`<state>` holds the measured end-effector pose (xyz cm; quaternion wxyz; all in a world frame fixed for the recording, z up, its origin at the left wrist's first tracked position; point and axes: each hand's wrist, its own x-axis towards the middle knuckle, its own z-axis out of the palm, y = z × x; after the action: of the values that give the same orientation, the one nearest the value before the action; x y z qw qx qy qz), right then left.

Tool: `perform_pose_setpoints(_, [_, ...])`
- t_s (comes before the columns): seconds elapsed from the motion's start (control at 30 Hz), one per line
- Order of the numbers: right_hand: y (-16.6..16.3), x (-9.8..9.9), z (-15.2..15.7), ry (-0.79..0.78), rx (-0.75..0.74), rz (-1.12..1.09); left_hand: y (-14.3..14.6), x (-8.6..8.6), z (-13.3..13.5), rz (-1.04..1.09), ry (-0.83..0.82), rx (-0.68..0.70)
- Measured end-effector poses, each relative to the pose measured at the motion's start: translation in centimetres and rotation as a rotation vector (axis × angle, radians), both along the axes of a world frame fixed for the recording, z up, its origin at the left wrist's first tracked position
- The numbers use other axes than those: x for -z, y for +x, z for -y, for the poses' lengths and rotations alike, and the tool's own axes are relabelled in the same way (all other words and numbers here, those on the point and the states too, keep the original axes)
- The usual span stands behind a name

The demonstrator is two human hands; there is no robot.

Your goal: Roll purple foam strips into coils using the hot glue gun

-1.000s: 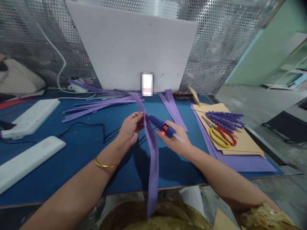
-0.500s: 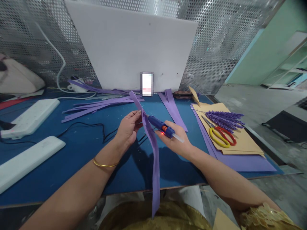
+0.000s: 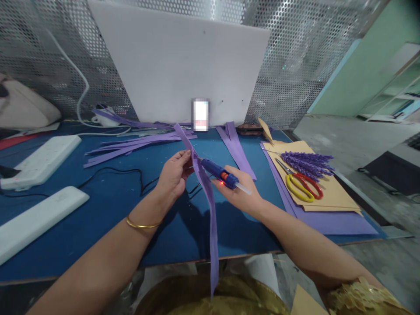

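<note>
My left hand (image 3: 178, 171) pinches a long purple paper strip (image 3: 213, 227) near its upper part. The strip's lower end hangs past the table's front edge over my lap. In my right hand (image 3: 241, 192) is a blue hot glue gun (image 3: 215, 170), its nozzle close against the strip beside my left fingertips. Whether the nozzle touches the paper I cannot tell. A clear glue stick (image 3: 243, 188) sticks out of the gun's back, and a small red light glows on it. My right fingers are partly hidden behind the gun.
Purple strips (image 3: 131, 146) lie at the back left, more strips (image 3: 239, 151) behind my right hand. White power strips (image 3: 49, 159) and a black cord (image 3: 114, 169) occupy the left. Scissors (image 3: 300, 183) and purple flower sprigs (image 3: 306, 164) rest on brown paper (image 3: 334, 197) at right.
My left hand and the strip's top have shifted slightly left. The strip's hanging end has swung a little to the right. The glue gun stays nearly in place.
</note>
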<state>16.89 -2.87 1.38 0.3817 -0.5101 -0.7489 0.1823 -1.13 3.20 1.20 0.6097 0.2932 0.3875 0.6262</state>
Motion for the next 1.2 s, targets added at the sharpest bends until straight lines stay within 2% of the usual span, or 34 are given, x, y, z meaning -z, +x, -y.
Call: perform_pose_setpoints(1.2, [0.05,-0.11,0.04,-0.066,-0.030,-0.057,-0.62,0.25,-0.51,-0.011,0.019,-0.010])
